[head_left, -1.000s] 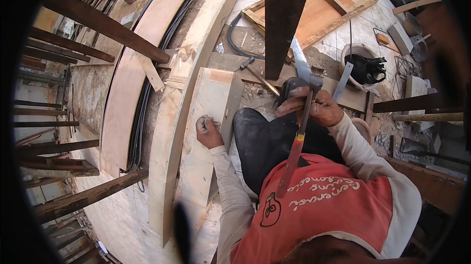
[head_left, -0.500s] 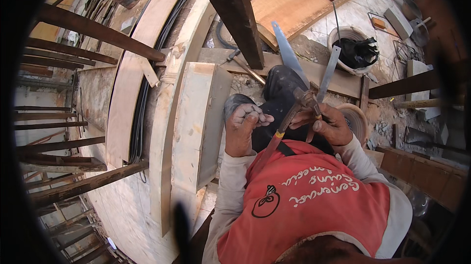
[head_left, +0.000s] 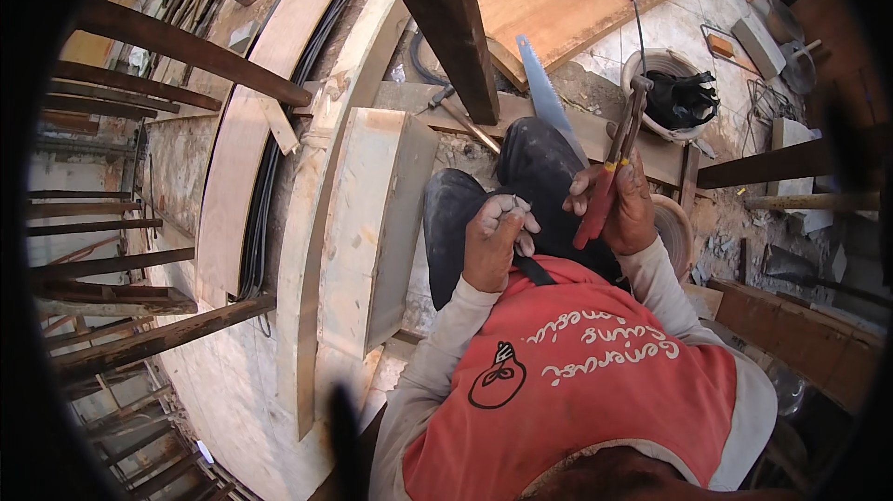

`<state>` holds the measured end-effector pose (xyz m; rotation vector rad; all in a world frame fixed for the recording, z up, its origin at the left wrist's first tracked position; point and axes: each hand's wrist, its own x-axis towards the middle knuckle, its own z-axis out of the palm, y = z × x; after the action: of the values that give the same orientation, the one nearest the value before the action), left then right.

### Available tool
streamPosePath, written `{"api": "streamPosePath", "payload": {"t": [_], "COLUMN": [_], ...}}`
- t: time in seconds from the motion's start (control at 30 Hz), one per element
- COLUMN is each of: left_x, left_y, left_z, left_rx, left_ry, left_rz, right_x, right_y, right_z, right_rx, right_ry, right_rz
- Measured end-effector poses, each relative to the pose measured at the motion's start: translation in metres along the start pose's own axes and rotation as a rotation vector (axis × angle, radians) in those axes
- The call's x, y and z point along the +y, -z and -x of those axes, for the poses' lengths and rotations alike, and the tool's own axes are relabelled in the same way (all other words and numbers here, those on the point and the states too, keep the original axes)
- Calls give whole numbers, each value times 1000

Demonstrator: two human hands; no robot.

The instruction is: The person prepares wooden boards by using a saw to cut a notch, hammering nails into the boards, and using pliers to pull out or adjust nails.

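My right hand (head_left: 634,213) is closed around the red handles of a pair of pincers (head_left: 603,199). The metal jaws point away from me, up toward the bucket. Over my dark trouser leg is my left hand (head_left: 498,240), its fingers curled and thumb pressed in; whatever they pinch is too small to name. A handsaw (head_left: 544,87) with a bare toothed blade rests just past my knee, its lower end hidden. Beyond my left hand lies a hammer (head_left: 473,125), partly behind a dark post.
A long box-shaped timber piece (head_left: 367,222) runs along my left. A dark post (head_left: 451,26) slants down ahead. At the right stand a bucket (head_left: 642,68) with a black bag and a round tub (head_left: 677,231). A framed wooden panel (head_left: 530,13) lies farther off.
The pincers have swung round, jaws now away from me, with their handles together in my right hand. My left hand moved right and closed further. A flat metal strip near my right hand no longer shows.
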<state>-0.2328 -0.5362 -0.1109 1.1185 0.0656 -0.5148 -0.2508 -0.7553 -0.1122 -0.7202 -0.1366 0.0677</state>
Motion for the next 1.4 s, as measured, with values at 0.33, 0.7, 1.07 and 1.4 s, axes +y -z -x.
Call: {"api": "streamPosePath", "payload": {"t": [0.33, 0.7, 1.07, 1.4], "left_x": [19, 38, 43, 43], "left_y": [14, -3, -3, -2], "left_z": [2, 19, 25, 25], "left_rx": [124, 93, 45, 50], "left_ry": [-83, -184, -479, -631], "left_rz": [-72, -295, -858, -1123], "right_x": [-3, -21, -36, -35], "right_y": [-41, -12, -27, -29], "right_z": [40, 52, 39, 40], "right_rx": [130, -13, -137, -149], "right_ry": [-312, -227, -52, -82], "right_rz": [117, 1561, 1776, 1908]}}
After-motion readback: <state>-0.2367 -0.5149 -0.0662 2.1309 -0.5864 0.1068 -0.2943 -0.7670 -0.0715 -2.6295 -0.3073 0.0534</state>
